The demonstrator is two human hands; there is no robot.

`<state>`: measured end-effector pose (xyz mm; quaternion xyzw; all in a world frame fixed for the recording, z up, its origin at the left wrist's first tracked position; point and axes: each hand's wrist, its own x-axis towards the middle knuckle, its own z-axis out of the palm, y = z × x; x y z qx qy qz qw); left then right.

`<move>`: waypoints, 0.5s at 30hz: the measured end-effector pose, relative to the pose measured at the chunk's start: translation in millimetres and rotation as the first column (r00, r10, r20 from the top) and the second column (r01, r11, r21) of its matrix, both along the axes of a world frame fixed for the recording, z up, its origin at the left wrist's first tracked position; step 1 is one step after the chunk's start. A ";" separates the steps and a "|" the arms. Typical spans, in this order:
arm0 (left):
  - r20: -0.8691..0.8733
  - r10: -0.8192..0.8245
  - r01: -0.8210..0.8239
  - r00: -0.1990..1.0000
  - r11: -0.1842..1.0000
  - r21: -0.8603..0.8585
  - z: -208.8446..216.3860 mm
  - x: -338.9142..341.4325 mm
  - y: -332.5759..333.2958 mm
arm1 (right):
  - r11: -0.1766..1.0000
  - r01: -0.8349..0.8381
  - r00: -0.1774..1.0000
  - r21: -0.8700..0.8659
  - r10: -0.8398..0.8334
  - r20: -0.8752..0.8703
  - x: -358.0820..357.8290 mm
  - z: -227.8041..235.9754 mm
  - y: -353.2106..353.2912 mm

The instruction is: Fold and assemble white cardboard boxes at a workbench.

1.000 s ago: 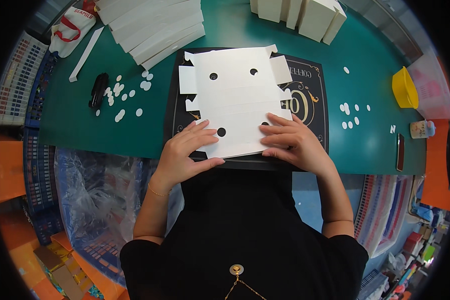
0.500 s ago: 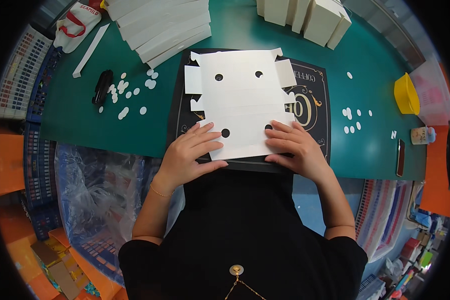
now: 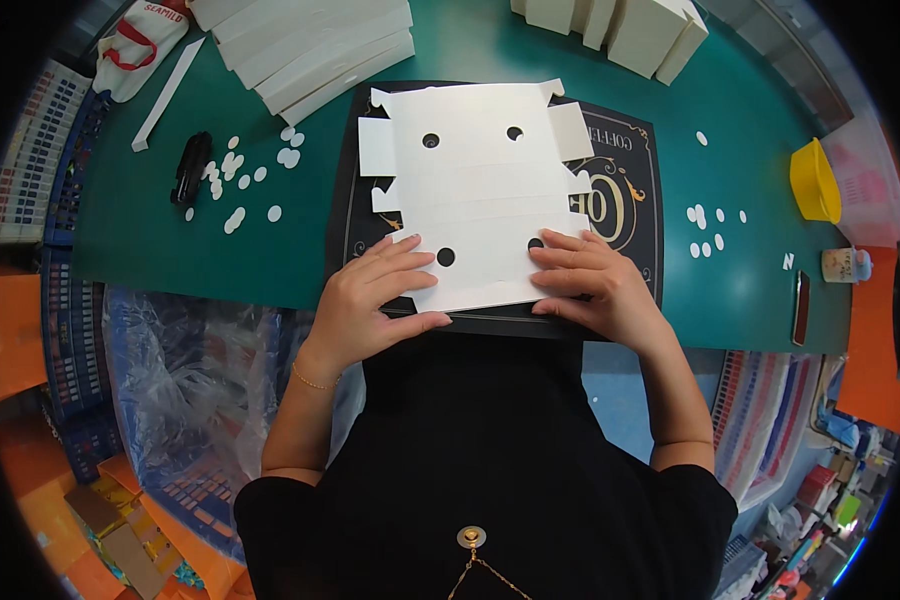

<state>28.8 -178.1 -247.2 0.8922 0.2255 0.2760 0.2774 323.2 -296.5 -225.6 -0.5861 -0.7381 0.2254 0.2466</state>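
Observation:
A flat white cardboard box blank (image 3: 480,185), with cut tabs along both sides and several round holes, lies on a black printed mat (image 3: 625,245). My left hand (image 3: 375,295) rests on its near left corner, fingers stretched over the top and thumb by the near edge. On the near right corner lies my right hand (image 3: 595,285), its fingers spread flat beside a hole that they partly cover. The thumb of that hand also lies along the near edge. Neither palm's underside is visible.
White folded boxes (image 3: 305,50) are stacked at the back left, cream boxes (image 3: 645,40) at the back right. A black stapler-like tool (image 3: 191,168) and white paper discs (image 3: 275,213) lie left. A yellow container (image 3: 815,185), a phone (image 3: 800,312) and a small jar (image 3: 845,265) stand or lie right.
The whole view has shifted slightly, so the table and things on it sit a little higher in the picture. Both hands stay on the box blank in much the same pose.

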 end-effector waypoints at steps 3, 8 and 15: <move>0.011 0.004 -0.004 1.000 1.000 -0.001 0.6 -0.2 -0.9 | 1.000 -0.027 1.000 -0.012 0.027 0.015 0.9 -1.1 0.2; -0.002 -0.009 0.009 1.000 1.000 -0.022 0.1 -1.0 -0.5 | 1.000 -0.018 1.000 -0.018 0.018 0.010 1.8 0.2 1.0; -0.013 -0.001 0.003 1.000 0.992 0.129 -3.6 2.6 -8.4 | 1.000 0.022 1.000 0.022 -0.022 0.012 -5.6 -2.5 0.8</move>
